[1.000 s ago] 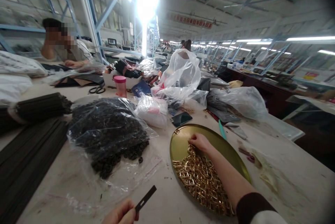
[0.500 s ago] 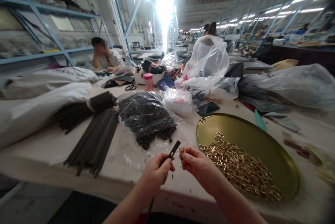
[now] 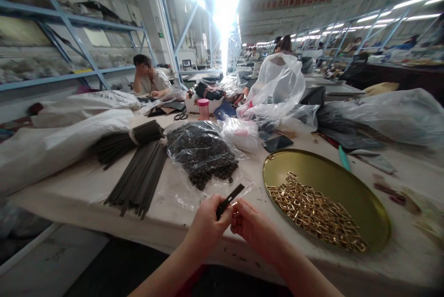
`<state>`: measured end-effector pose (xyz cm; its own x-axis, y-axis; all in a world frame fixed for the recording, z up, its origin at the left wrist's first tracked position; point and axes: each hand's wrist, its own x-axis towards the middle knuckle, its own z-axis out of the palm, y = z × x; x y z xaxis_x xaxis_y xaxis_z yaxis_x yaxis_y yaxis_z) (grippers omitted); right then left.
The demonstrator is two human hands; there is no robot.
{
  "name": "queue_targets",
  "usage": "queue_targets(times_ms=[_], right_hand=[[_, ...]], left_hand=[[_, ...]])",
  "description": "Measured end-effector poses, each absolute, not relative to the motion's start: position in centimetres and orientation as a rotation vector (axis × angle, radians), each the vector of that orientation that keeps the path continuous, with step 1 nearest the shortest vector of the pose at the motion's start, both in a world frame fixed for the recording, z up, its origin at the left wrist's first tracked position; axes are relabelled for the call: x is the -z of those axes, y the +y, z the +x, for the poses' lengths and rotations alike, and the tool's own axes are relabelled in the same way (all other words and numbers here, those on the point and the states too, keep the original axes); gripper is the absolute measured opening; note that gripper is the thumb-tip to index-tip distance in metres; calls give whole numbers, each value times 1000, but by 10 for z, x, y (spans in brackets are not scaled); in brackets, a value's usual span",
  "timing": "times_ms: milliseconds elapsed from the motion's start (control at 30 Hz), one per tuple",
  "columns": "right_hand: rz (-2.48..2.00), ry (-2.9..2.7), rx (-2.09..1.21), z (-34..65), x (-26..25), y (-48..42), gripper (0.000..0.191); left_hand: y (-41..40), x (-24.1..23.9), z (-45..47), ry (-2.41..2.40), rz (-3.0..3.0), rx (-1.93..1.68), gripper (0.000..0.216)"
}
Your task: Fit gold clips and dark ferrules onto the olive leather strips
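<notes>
My left hand (image 3: 208,223) is closed on a thin dark strap (image 3: 231,199) whose free end points up and right. My right hand (image 3: 252,225) is pinched on a small gold buckle (image 3: 235,209) right beside the strap, the two hands touching above the table's front edge. To the right lies a round gold tray (image 3: 347,186) with a heap of gold buckles (image 3: 312,211). A clear bag of small black parts (image 3: 203,151) lies just beyond my hands.
Loose dark straps (image 3: 138,179) and a tied bundle (image 3: 125,139) lie on the left of the table. White sacks (image 3: 62,135), clear plastic bags (image 3: 277,86), a phone (image 3: 277,143) and a pink-lidded cup (image 3: 203,108) stand further back. A seated person (image 3: 149,79) works at the far left.
My right hand left the tray with a buckle and came to the strap in my left hand; both hands have drawn closer together. The view swung left and down.
</notes>
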<state>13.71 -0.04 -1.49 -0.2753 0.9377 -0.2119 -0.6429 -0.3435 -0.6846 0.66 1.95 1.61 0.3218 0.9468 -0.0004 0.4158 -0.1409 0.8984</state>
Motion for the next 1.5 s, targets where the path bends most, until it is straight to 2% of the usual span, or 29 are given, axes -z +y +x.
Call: queue_targets(times_ms=[200,367,533,733,833,1033,1500], right_hand=[[-791,-450,-1674,121,10,-1,25],[-934,-400,-1462,131,19,2,27],[-1023,-691,-1464,150,25,2,32],[-1086,-1080,-1288,154,29,5,30],[-1091,-978,-1351,155,32,10,36],[-1127,-799,-1444,158,37,17,22],[-986,-342,-1653,141,54,20,29]], left_hand=[[15,-17,6,1333,1711,-851,19],[24,-12,-8,1173,1665,-738,28],[31,-6,-25,1164,1641,-498,29],[33,-1,-26,1120,1605,-296,25],[35,2,-24,1125,1607,-269,25],[41,8,-21,1221,1632,-289,25],[39,14,-12,1151,1666,-370,29]])
